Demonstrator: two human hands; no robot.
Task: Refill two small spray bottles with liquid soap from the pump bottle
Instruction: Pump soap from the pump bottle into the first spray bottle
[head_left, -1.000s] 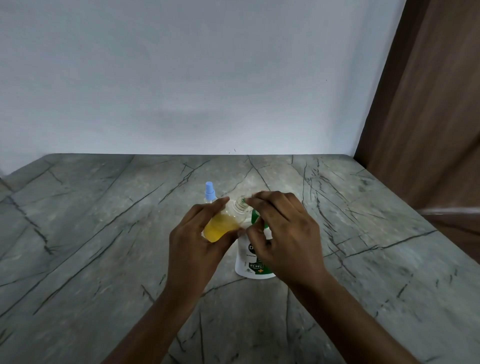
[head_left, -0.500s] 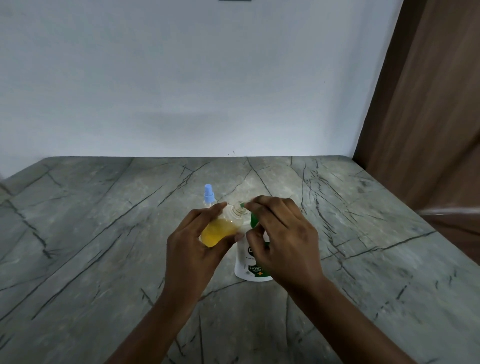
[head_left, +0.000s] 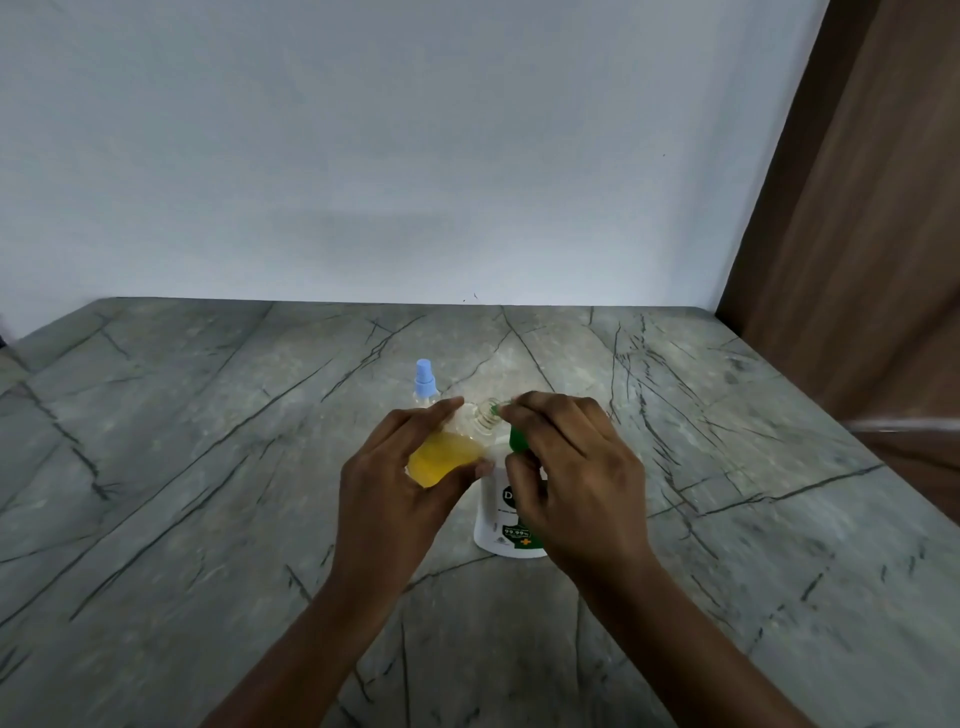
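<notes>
My left hand (head_left: 389, 483) grips a small clear spray bottle (head_left: 447, 457), partly filled with yellow liquid. The bottle is tilted, its open neck pointing right toward the green pump spout (head_left: 496, 410). The white pump bottle (head_left: 501, 519) with a green pump stands on the stone counter under my right hand (head_left: 576, 473), whose fingers lie curled over the pump head. A second small spray bottle with a blue cap (head_left: 425, 382) stands upright just behind my left hand, mostly hidden.
The grey veined stone counter (head_left: 208, 493) runs back to a white wall. A brown wooden panel (head_left: 857, 234) rises along the right side. Nothing else stands on the counter.
The bottle in my left hand has shifted slightly, its neck staying at the pump spout. My right hand remains over the pump head. The view has tilted a little.
</notes>
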